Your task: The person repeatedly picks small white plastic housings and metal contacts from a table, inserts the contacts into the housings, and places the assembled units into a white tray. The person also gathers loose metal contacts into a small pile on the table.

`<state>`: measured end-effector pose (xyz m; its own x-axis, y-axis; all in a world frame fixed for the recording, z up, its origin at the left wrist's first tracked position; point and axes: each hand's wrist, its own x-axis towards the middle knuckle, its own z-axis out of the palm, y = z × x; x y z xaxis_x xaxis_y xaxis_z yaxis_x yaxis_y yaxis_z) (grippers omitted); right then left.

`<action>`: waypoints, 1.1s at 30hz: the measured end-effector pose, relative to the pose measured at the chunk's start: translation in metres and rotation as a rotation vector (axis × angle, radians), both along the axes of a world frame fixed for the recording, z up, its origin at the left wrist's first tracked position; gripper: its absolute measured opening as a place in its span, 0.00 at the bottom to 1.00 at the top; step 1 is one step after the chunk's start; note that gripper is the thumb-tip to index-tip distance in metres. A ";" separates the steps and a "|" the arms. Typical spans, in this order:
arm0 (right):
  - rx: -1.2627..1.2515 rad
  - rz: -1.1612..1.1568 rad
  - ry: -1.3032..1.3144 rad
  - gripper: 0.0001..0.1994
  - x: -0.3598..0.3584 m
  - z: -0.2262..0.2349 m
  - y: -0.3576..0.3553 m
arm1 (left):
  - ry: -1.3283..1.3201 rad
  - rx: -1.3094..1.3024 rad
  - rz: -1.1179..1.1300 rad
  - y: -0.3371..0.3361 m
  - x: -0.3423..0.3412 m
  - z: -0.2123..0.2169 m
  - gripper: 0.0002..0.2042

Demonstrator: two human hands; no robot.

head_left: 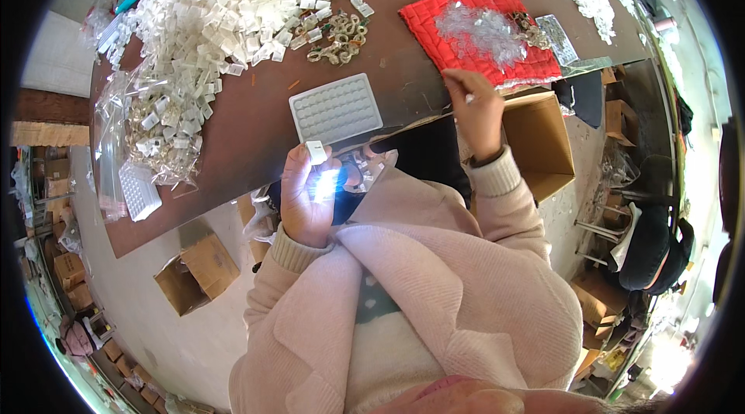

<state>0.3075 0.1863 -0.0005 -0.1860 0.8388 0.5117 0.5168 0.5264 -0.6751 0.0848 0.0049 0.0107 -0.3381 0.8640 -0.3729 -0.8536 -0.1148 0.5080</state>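
Nearest, beige cardigan (pixel 466 282). Seemingly mid-handling: pinching a small white box (pixel 316 152) at the fingertips of the left hand (pixel 304 200), just on the near side of the white tray (pixel 341 131). Curling fingers of the right hand (pixel 479 110), right of the tray, unclear whether around anything. Next, likely calls for steadying the box.

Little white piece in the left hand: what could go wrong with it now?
The little white piece sits at the fingertips of the left hand, near the front edge of the table, so it might slip and drop off. If it landed in the big heap of small whitish pieces, it could be hard to find. The left hand is also close to the white tray, so it might bump it.
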 end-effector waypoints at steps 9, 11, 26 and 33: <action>0.057 -0.127 -0.324 0.07 0.036 -0.035 0.070 | 0.009 0.115 -0.088 0.005 -0.001 -0.008 0.09; 0.031 -0.109 -0.379 0.05 0.038 -0.036 0.073 | -0.026 0.162 -0.094 0.006 -0.001 -0.008 0.08; 0.098 -0.079 -0.598 0.03 0.042 -0.043 0.084 | -0.022 0.116 -0.063 -0.005 -0.004 -0.006 0.07; -0.159 0.108 -0.076 0.08 0.016 0.006 0.039 | 0.020 0.103 -0.008 -0.012 -0.005 -0.003 0.09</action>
<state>0.3237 0.2253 0.0053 -0.3127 0.8810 0.3552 0.5157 0.4714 -0.7154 0.0797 -0.0074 0.0075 -0.3372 0.9001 -0.2757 -0.8447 -0.1600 0.5107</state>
